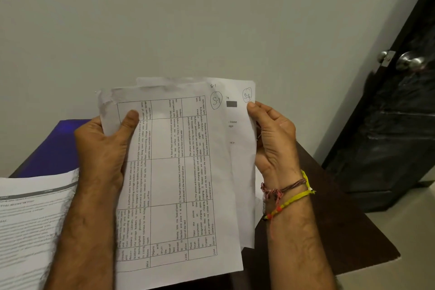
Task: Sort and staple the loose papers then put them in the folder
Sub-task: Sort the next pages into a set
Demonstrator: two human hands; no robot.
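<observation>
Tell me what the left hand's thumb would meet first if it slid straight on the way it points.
Probably nothing new: the left hand has its thumb on the S-1 sheet, pointing up-right along the sheet.

You are in a plain room of a home or small office, though which one cannot be told. A bare pale wall point(211, 19) faces you, a dark door point(388, 125) with a round metal knob point(410, 61) stands at your right, and printed papers point(30, 223) lie on a dark wooden table point(341, 231).
</observation>
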